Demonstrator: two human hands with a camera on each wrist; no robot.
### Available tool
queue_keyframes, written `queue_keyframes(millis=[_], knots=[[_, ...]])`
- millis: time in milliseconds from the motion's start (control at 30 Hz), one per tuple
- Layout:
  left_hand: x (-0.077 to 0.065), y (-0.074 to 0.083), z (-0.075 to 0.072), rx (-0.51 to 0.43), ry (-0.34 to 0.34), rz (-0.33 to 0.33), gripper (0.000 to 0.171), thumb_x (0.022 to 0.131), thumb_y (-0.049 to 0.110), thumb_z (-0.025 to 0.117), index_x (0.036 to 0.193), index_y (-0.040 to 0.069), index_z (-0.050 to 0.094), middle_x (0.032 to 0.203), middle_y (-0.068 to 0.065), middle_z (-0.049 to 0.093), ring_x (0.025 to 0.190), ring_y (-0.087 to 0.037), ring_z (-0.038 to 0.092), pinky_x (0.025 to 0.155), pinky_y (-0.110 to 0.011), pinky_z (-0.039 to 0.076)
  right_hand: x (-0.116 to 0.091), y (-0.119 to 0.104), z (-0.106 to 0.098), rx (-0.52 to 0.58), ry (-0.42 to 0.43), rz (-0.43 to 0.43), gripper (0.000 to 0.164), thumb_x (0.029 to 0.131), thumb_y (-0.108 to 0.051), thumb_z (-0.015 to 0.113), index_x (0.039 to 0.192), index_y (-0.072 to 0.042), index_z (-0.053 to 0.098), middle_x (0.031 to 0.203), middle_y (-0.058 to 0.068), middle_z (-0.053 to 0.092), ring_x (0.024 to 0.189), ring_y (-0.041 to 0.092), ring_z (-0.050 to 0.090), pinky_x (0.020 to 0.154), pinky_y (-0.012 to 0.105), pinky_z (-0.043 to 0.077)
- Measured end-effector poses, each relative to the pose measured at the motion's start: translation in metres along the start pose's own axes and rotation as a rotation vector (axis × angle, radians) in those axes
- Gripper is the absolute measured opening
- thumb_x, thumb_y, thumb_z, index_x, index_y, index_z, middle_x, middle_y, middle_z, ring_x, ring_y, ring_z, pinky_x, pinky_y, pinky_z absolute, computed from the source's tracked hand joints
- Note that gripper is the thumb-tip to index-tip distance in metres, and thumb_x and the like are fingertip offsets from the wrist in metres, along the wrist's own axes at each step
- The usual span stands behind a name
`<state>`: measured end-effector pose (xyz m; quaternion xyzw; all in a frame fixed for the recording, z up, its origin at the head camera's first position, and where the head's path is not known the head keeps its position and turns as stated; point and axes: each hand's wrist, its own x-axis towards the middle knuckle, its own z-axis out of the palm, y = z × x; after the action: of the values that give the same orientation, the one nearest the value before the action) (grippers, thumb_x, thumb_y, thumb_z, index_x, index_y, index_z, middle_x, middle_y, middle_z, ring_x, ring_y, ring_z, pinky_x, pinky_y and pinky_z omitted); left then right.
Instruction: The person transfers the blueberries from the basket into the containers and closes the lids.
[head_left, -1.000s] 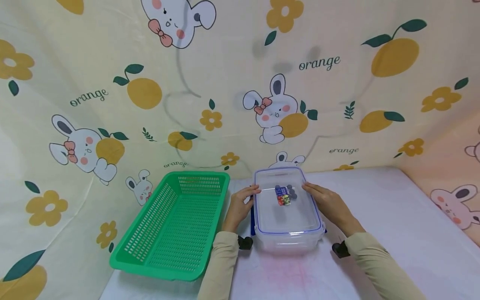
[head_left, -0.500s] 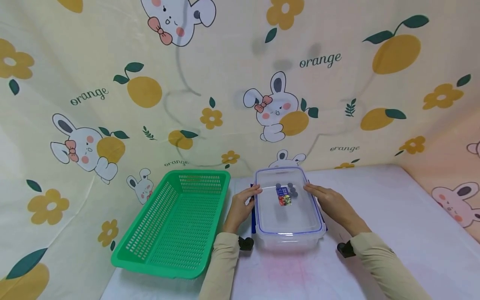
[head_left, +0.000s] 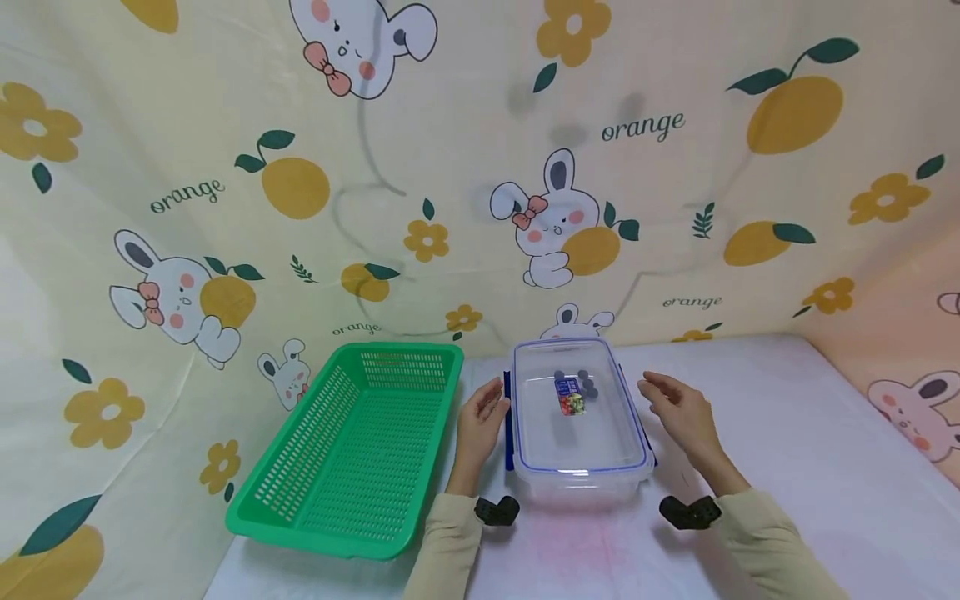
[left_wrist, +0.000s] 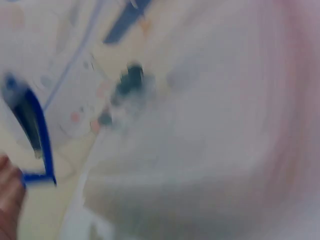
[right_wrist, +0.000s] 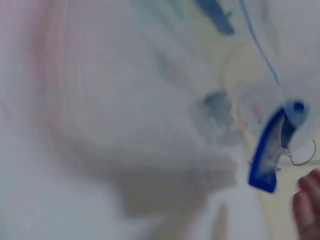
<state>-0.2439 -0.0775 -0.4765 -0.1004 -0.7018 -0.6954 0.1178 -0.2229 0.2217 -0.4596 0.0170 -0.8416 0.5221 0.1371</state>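
A clear plastic storage box (head_left: pixel 555 446) with a blue seal line round its lid stands on the table in the head view. On it shows a small printed label (head_left: pixel 570 397), and several dark round things (head_left: pixel 591 390) show through the lid. Blue clips lie along both long sides; the left wrist view catches one blue clip (left_wrist: pixel 42 132), the right wrist view another blue clip (right_wrist: pixel 270 152). My left hand (head_left: pixel 480 427) is beside the box's left side, fingers loosely bent and holding nothing. Off the right side, my right hand (head_left: pixel 686 421) hovers with relaxed fingers, a gap away from the box.
To the left of my left arm stands a green plastic basket (head_left: pixel 360 467) with perforated walls. A white cloth covers the table (head_left: pixel 780 417). Behind it hangs a printed curtain (head_left: pixel 450 150) with rabbits and oranges.
Both hands have come off the lid's edges, the left moving slightly left and the right outward to the right. The box and the basket stay in place.
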Motion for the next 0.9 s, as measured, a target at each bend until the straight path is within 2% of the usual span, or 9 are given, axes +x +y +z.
queue_keyframes(millis=[67,133,233,333,433,533,600,733,900], knots=[[-0.004,0.001,0.002,-0.075,0.034,-0.111,0.043,0.093,-0.003,0.059,0.131,-0.018,0.046,0.131,-0.034,0.049,0.124,-0.045,0.047,0.101,-0.047,0.04,-0.006,0.001,0.0,0.105,-0.103,0.17,0.069,0.099,-0.045,0.052,0.142,0.007,0.041,0.137,0.027,0.048,0.122,0.041,0.05,0.091,0.032,0.049],[-0.009,-0.001,0.004,-0.154,0.059,-0.221,0.05,0.093,0.003,0.061,0.135,-0.017,0.042,0.133,-0.035,0.047,0.126,-0.043,0.044,0.103,-0.048,0.036,-0.011,0.004,0.002,0.221,-0.196,0.29,0.079,0.098,-0.049,0.05,0.148,0.008,0.026,0.148,0.029,0.033,0.133,0.041,0.036,0.1,0.043,0.04],[-0.017,-0.003,0.009,-0.26,0.047,-0.346,0.064,0.093,0.013,0.063,0.141,-0.015,0.031,0.137,-0.034,0.043,0.126,-0.037,0.044,0.105,-0.047,0.034,-0.017,0.008,0.007,0.334,-0.268,0.39,0.086,0.098,-0.049,0.05,0.151,0.006,0.012,0.153,0.03,0.019,0.139,0.041,0.024,0.107,0.048,0.029],[-0.023,-0.006,0.014,-0.325,0.017,-0.419,0.073,0.091,0.018,0.065,0.144,-0.014,0.025,0.134,-0.03,0.048,0.116,-0.029,0.052,0.1,-0.041,0.04,-0.021,0.011,0.013,0.378,-0.297,0.438,0.088,0.098,-0.047,0.053,0.153,0.003,0.007,0.152,0.03,0.02,0.137,0.039,0.029,0.107,0.046,0.031],[-0.027,-0.006,0.018,-0.335,0.01,-0.431,0.07,0.089,0.018,0.069,0.139,-0.014,0.032,0.122,-0.021,0.057,0.1,-0.02,0.059,0.087,-0.033,0.049,-0.024,0.01,0.018,0.379,-0.291,0.445,0.088,0.097,-0.045,0.056,0.153,0.001,0.007,0.148,0.03,0.028,0.125,0.033,0.045,0.098,0.037,0.043],[-0.027,-0.005,0.021,-0.338,0.059,-0.411,0.061,0.085,0.015,0.074,0.131,-0.012,0.044,0.112,-0.014,0.062,0.09,-0.016,0.061,0.077,-0.029,0.051,-0.025,0.007,0.02,0.369,-0.252,0.436,0.089,0.095,-0.042,0.06,0.154,0.0,0.008,0.145,0.031,0.033,0.117,0.028,0.052,0.088,0.03,0.049],[-0.026,-0.003,0.022,-0.314,0.108,-0.376,0.058,0.082,0.012,0.077,0.128,-0.011,0.05,0.108,-0.012,0.063,0.089,-0.015,0.061,0.075,-0.028,0.05,-0.026,0.004,0.02,0.328,-0.214,0.429,0.092,0.093,-0.042,0.063,0.154,0.0,0.009,0.146,0.03,0.033,0.118,0.031,0.052,0.09,0.032,0.048],[-0.025,0.003,0.023,-0.205,0.173,-0.328,0.057,0.079,0.008,0.08,0.129,-0.008,0.055,0.114,-0.014,0.062,0.096,-0.021,0.063,0.081,-0.032,0.052,-0.026,-0.003,0.017,0.199,-0.154,0.389,0.095,0.087,-0.046,0.07,0.153,-0.002,0.018,0.146,0.026,0.034,0.122,0.037,0.048,0.091,0.037,0.048],[-0.026,0.002,0.024,-0.122,0.175,-0.296,0.058,0.078,0.008,0.081,0.129,-0.005,0.057,0.121,-0.019,0.062,0.11,-0.031,0.061,0.09,-0.039,0.05,-0.027,-0.011,0.012,0.136,-0.121,0.325,0.093,0.083,-0.045,0.075,0.152,-0.003,0.027,0.145,0.025,0.038,0.127,0.039,0.046,0.096,0.045,0.044]])
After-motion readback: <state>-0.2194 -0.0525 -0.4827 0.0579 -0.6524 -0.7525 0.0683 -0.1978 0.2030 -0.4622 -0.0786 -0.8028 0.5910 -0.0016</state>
